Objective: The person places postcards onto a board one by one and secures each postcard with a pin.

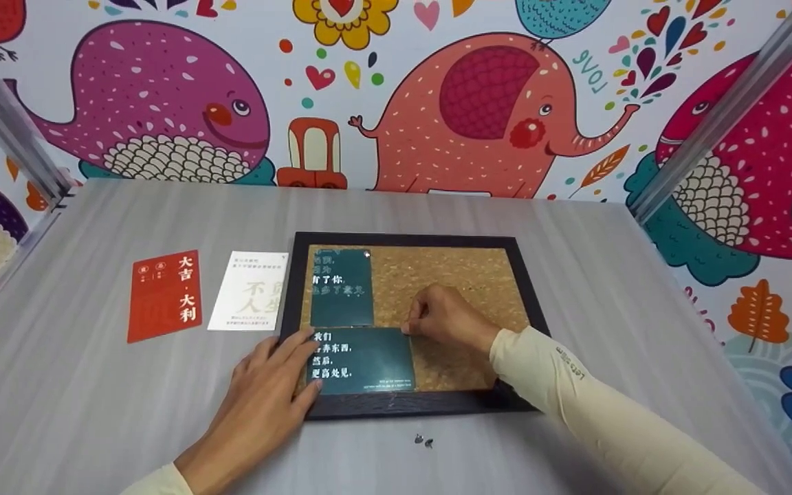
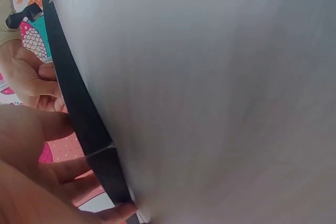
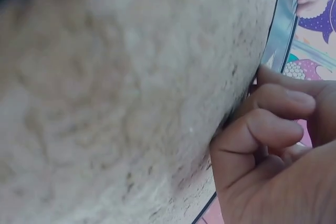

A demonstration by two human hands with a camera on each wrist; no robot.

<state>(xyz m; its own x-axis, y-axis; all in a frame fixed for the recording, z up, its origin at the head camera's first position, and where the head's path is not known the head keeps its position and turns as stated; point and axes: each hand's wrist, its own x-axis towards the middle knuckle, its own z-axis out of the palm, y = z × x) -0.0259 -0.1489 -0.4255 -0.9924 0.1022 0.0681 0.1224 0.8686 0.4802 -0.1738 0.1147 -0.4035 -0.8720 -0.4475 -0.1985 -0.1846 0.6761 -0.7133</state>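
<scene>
A framed cork board [image 1: 451, 282] lies on the table, with two dark green cards on it. The upper card [image 1: 341, 306] stands upright, with a small metal pin [image 1: 367, 254] at its top right corner; the lower card [image 1: 375, 357] lies lengthwise below. My left hand [image 1: 265, 385] rests over the board's lower left, fingers stretched onto the frame and the lower card's left edge. At that card's top right corner, my right hand [image 1: 447, 313] has its thumb and fingers pinched together against the cork [image 3: 131, 103]. What sits between those fingertips is hidden.
Left of the board lie a red card [image 1: 163, 295] and a white card [image 1: 248, 292]. Two small metal pins [image 1: 423, 441] lie on the table [image 1: 341, 457] in front of the frame. A patterned wall [image 1: 437, 103] rises behind the table.
</scene>
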